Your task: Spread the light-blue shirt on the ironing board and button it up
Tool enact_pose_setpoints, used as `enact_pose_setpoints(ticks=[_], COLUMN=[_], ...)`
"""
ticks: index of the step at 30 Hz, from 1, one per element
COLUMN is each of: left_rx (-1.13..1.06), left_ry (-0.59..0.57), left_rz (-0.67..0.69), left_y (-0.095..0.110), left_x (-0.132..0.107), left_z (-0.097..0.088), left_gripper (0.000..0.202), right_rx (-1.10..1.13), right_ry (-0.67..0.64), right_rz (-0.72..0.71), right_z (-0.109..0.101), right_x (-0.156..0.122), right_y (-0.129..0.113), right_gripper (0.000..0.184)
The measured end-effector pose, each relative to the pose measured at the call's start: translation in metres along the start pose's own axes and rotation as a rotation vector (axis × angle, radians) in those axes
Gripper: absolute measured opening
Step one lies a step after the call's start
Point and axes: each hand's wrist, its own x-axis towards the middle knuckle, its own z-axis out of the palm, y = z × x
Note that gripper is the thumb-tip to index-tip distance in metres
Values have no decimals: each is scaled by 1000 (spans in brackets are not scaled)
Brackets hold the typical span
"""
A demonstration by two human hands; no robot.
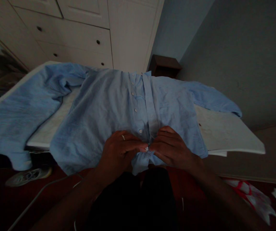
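Shirt (104, 102) partly covers board (226, 131); left hand (118, 149) and right hand (173, 146) tightly pinch its front; shoe (29, 177), cable (38, 194) below.

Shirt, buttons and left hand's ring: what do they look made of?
Shirt: matte cloth, perhaps cotton; it creases and drapes softly.
Buttons: probably plastic; small, pale, round discs, finish hard to judge.
Ring on the left hand: likely metal, slightly shiny; a pale band, exact metal unclear in dim light.
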Motion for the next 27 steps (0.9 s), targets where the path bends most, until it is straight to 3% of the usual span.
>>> enact_pose_setpoints(ticks=[10,18,27], left_rx=[9,73,63], left_ry=[-19,-53,-146], left_rz=[70,96,84], left_y=[-3,-3,0], left_x=[0,-1,-2], left_z=[-1,-1,-5], left_gripper=[23,24,25], right_rx=[94,88,148], right_ry=[30,25,-2], right_rz=[27,24,60], right_z=[2,2,1], right_x=[0,0,2], right_y=[0,1,2], right_gripper=[14,22,25])
